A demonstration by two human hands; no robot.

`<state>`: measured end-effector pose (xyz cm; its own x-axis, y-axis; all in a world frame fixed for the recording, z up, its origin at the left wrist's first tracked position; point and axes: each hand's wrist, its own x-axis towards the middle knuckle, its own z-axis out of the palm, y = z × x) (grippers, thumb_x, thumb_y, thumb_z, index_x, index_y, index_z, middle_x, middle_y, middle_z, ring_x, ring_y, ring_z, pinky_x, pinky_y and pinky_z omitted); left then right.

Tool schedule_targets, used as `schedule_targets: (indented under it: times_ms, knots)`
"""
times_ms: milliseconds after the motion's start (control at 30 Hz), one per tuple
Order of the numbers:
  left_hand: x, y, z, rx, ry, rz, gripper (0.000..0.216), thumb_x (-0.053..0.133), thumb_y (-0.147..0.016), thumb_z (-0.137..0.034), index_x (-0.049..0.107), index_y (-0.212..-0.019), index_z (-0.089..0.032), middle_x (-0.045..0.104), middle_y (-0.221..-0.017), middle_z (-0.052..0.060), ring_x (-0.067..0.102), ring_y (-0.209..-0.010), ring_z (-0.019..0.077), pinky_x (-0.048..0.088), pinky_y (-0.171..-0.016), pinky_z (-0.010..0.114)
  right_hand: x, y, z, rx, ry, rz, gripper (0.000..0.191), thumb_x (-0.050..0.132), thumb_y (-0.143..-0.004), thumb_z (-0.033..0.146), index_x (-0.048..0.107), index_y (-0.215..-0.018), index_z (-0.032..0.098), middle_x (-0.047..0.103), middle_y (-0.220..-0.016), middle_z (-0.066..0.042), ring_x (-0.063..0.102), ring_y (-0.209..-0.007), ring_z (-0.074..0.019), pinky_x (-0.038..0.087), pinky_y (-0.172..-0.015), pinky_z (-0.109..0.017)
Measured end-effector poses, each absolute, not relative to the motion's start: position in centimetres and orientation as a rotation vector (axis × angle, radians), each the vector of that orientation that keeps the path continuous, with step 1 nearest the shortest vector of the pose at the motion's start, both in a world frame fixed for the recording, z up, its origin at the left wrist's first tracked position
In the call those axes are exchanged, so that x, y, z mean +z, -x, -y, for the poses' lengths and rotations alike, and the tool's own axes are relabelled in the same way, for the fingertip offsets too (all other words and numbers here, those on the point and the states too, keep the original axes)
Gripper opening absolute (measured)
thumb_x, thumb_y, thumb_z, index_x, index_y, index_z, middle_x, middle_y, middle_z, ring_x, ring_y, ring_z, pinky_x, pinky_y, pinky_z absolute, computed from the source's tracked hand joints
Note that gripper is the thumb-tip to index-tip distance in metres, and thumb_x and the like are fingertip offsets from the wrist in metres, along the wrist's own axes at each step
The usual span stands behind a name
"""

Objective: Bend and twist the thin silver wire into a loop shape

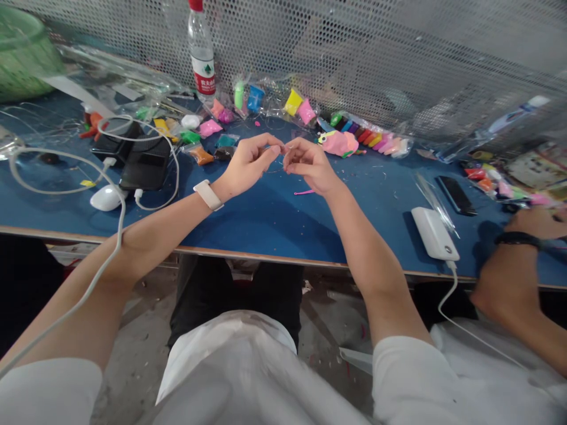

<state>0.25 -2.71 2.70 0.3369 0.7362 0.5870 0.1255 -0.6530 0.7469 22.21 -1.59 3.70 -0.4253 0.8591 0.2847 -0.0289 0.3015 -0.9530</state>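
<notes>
My left hand (252, 162) and my right hand (310, 165) meet over the middle of the blue table (266, 227). Thumb and fingers are pinched together on both, tips nearly touching. Whatever lies between the fingertips is too small to make out. Below my right hand lies a thin pink tool (303, 192), partly covered by the hand. Just behind my right hand rests a pink clay figure (339, 143) with a yellow and white part at its left end. An orange clay packet (201, 155) sits left of my left hand.
A water bottle (202, 56) stands at the back by the perforated metal screen (354, 47). Several clay packets line the back. Phones (146, 162), white cables and a green basket (26, 59) are at left. A white power bank (434, 233) and a co-worker's hand (538, 223) are at right.
</notes>
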Motion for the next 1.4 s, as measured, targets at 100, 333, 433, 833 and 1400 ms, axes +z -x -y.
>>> schedule_targets:
  times_ms: [100,333,433,833,1400]
  knots:
    - [2.7,-0.2,2.8,1.318,-2.029,-0.718,0.053,0.054,-0.111,-0.073,0.074,-0.111,-0.024,0.062,-0.067,-0.001,0.048,-0.051,0.0107,0.04,-0.05,0.027,3.5,-21.4,1.9,1.315,0.739,1.607,0.035,0.087,-0.064,0.025,0.072,-0.096,0.028,0.071,-0.079,0.005,0.064,-0.075,-0.0149,0.053,-0.073,-0.029]
    - [2.9,-0.4,2.6,1.37,-2.034,-0.753,0.054,0.059,-0.107,-0.075,0.068,-0.094,-0.024,0.057,-0.066,-0.001,0.045,-0.056,0.011,0.036,-0.054,0.028,2.8,-22.0,1.2,1.064,0.765,1.753,0.038,0.083,-0.077,0.041,0.075,-0.113,0.03,0.076,-0.1,0.0,0.072,-0.098,-0.0205,0.061,-0.097,-0.038]
    - [2.6,-0.3,2.2,1.391,-2.025,-0.828,0.048,0.061,-0.107,-0.07,0.066,-0.091,-0.024,0.051,-0.063,-0.002,0.039,-0.055,0.0116,0.032,-0.054,0.029,3.3,-22.9,1.7,0.531,0.9,1.812,0.046,0.081,-0.088,0.056,0.072,-0.127,0.032,0.078,-0.122,-0.005,0.072,-0.121,-0.0287,0.059,-0.115,-0.052]
    - [1.7,-0.4,2.4,1.444,-2.246,-1.037,0.018,0.066,-0.099,-0.031,0.064,-0.083,-0.024,0.045,-0.057,-0.005,0.037,-0.054,0.0122,0.036,-0.062,0.032,5.3,-20.6,4.4,-0.121,1.029,2.1,0.032,0.061,-0.111,0.058,0.078,-0.11,0.031,0.076,-0.119,-0.008,0.067,-0.132,-0.0382,0.045,-0.125,-0.073]
    - [2.1,-0.7,2.8,1.362,-2.226,-1.079,0.014,0.063,-0.097,-0.014,0.067,-0.086,-0.02,0.059,-0.067,-0.003,0.047,-0.059,0.0106,0.037,-0.063,0.029,3.5,-21.2,2.4,-0.074,0.945,2.127,0.036,0.05,-0.116,0.054,0.075,-0.112,0.028,0.076,-0.113,-0.008,0.068,-0.125,-0.0341,0.05,-0.122,-0.071]
